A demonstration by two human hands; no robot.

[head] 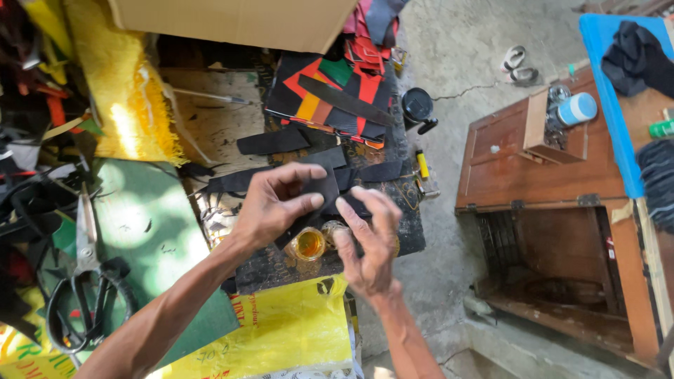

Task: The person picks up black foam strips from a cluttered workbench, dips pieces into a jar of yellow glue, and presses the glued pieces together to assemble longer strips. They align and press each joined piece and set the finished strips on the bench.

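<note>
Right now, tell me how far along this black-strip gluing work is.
Done: cut black strips lie on the mat beside coloured pieces. In hand: the left hand pinches a black piece while the right hand fingers its edge, above an open jar of amber liquid. Left: the strips lie loose; the scissors rest unused.

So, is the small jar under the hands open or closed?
Open. The small jar shows its orange-amber contents from above with no lid on it, just below the left hand holding a black piece.
</note>
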